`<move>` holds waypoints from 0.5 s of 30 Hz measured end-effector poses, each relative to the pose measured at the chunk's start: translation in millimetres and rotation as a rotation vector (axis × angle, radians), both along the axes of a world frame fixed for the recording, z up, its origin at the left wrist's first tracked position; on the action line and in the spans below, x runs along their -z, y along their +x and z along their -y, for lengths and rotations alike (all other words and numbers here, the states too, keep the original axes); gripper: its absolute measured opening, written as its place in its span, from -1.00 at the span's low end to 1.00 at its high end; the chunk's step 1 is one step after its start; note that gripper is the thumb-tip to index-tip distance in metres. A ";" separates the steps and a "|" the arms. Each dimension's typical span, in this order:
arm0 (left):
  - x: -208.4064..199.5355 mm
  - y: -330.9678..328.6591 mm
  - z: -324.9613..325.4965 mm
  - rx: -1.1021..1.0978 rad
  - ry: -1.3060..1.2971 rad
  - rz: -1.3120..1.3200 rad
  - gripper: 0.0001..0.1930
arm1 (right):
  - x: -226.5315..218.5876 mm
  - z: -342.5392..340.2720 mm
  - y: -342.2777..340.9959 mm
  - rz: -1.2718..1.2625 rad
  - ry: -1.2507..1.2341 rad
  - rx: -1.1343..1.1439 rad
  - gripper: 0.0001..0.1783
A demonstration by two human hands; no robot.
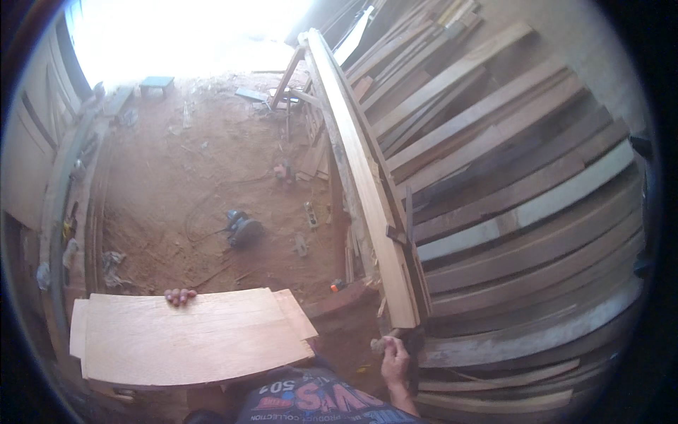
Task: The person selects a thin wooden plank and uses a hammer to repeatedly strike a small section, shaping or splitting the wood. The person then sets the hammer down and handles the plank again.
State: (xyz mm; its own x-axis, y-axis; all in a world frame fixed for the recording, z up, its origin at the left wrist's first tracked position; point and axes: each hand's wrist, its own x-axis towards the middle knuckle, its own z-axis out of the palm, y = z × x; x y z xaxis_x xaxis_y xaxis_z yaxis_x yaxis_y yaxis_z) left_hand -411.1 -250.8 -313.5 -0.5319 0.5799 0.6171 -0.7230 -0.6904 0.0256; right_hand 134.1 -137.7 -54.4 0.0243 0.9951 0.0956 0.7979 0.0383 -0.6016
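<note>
A broad light-wood panel (183, 339) with a narrower tongue at each short end lies across the lower left, in front of my body. My left hand (181, 297) grips its far long edge; only the fingers show, curled over the top face. My right hand (395, 364) is low and right of centre, just below the near end of a long pale wooden beam (367, 184). Its fingers are closed around something by a small whitish lump, which I cannot make out. The beam has a slot near its near end, and a small dark block (395, 234) rests on it.
Stacked planks (515, 191) fill the right side. A blue power tool (242, 227) and a reddish tool (283, 171) lie on the sawdust-covered floor (155, 184). A small green stool (157, 83) stands far left. Timber and bags line the left wall.
</note>
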 end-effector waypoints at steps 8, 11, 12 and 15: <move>28.2 -68.8 -0.1 -0.211 -0.003 -0.079 -0.80 | 23.4 -170.4 -108.2 0.046 -0.135 -0.191 -0.63; 27.6 -100.8 -40.8 -0.337 0.014 -0.070 -0.81 | 38.0 -258.6 -152.7 -0.098 -0.342 -0.163 -0.57; 18.9 -112.4 -54.9 -0.339 -0.012 -0.037 -0.80 | 29.5 -285.0 -169.7 -0.121 -0.330 -0.198 -0.54; -1.8 -158.2 -119.8 -0.302 0.032 -0.089 -0.79 | 7.7 -355.2 -225.0 -0.163 -0.189 -0.307 -0.47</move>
State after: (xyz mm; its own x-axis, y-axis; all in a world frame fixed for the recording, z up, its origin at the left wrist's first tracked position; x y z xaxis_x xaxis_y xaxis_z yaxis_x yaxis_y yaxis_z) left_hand -569.3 -131.1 -311.7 -0.6203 0.3830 0.6845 -0.4807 -0.8752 0.0542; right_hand -90.9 217.5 -62.1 -0.2777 0.9581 -0.0706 0.6601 0.1369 -0.7386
